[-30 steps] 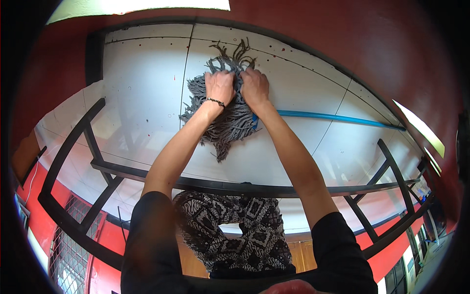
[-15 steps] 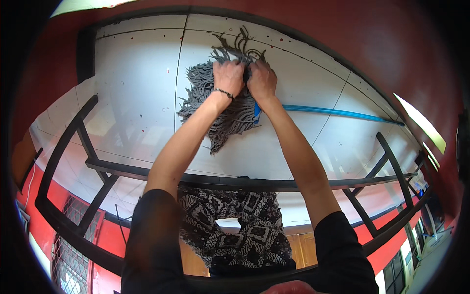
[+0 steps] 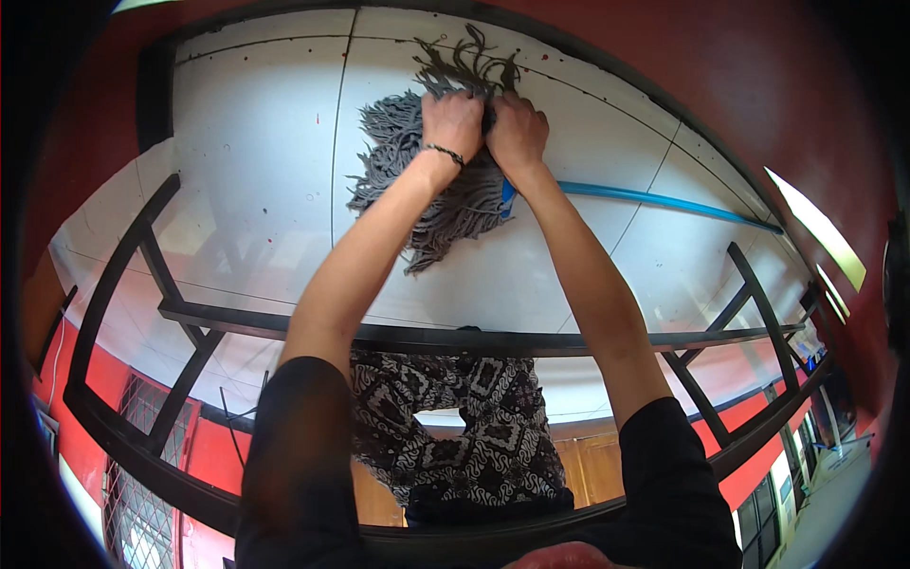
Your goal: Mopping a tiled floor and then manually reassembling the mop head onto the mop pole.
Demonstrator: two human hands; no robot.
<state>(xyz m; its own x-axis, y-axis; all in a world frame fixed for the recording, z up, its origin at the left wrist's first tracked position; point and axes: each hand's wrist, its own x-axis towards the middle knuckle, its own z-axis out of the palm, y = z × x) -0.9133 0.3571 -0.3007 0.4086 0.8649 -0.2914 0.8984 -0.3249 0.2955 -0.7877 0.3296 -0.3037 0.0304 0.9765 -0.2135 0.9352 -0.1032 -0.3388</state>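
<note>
On the white tiled floor [image 3: 256, 133], beyond the black rail [image 3: 455, 341], we see the grey string mop head [image 3: 455, 228] lying spread, its blue handle [image 3: 664, 200] running off to the right. Our left hand [image 3: 453, 123] and right hand [image 3: 518, 130] sit side by side towards its far end, both curled into fists round the strands; the fingertips are hidden, so we cannot tell how tightly they pinch. Darker strand ends [image 3: 464, 66] poke out past the knuckles. We judge the step in hand to be bunching or squeezing the strands. The next move, we think, calls for an even grip and wrists free to turn.
</note>
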